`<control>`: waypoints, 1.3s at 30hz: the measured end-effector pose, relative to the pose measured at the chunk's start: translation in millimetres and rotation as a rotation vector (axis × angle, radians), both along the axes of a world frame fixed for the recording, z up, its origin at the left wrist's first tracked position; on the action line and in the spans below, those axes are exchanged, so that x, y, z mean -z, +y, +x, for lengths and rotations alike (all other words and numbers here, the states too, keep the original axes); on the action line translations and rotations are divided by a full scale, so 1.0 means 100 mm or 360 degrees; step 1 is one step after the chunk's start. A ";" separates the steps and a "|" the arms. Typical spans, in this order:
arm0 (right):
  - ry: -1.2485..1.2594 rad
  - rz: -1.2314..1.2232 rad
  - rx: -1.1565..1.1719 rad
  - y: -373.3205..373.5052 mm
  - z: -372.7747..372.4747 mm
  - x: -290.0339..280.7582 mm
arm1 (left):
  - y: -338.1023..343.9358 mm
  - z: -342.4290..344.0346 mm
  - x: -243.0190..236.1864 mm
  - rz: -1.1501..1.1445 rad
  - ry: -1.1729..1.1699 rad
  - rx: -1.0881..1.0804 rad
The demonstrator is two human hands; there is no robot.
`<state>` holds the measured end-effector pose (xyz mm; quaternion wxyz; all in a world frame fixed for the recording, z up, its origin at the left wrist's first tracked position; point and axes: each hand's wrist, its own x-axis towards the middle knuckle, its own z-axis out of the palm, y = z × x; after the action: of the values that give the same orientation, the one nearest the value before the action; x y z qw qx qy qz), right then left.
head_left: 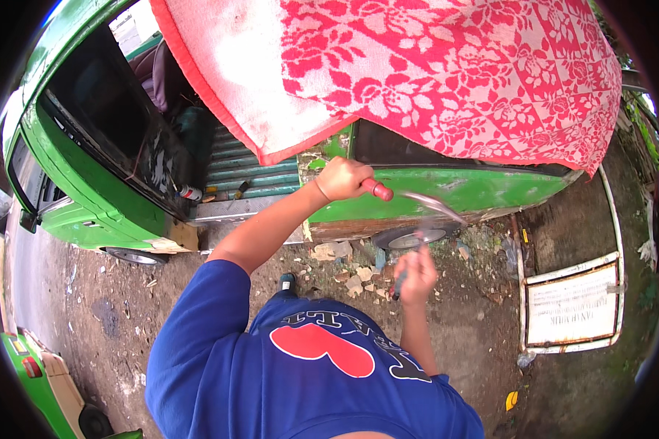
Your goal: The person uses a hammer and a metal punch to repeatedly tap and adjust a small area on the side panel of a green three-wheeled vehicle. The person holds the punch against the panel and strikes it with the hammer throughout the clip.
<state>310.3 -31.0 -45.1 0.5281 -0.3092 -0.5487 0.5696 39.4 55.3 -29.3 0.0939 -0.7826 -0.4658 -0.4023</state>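
My left hand [343, 178] is closed around a tool with a red handle [378, 189]. A curved, shiny metal part [436, 204] runs from that handle toward the right; its exact kind I cannot make out. Lower and nearer to me, my right hand [417, 274] grips a dark-handled tool [397, 285]. Motion smears the upper part of that tool, just below the curved metal. Both hands are in front of the green van's lower side panel [490, 189], whose paint is worn to brown along the bottom edge.
A pink floral blanket [447, 80] drapes over the van. Left of my arm, a doorway shows a ridged floor [252, 170] with a small can [190, 193]. Rubble [355, 282] litters the ground. A framed sign [572, 304] lies right; another green vehicle [40, 373] stands lower left.
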 end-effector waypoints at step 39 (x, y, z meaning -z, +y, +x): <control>-0.0295 -0.0194 -0.0200 -0.17 0.30 0.26 | -0.87 -0.18 0.41 -0.0320 -0.1019 -0.0097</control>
<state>340.3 -47.8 -71.3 0.4186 -0.3570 -0.5778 0.6028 21.4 -32.0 -70.0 -0.1228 -0.6075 -0.5323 -0.5767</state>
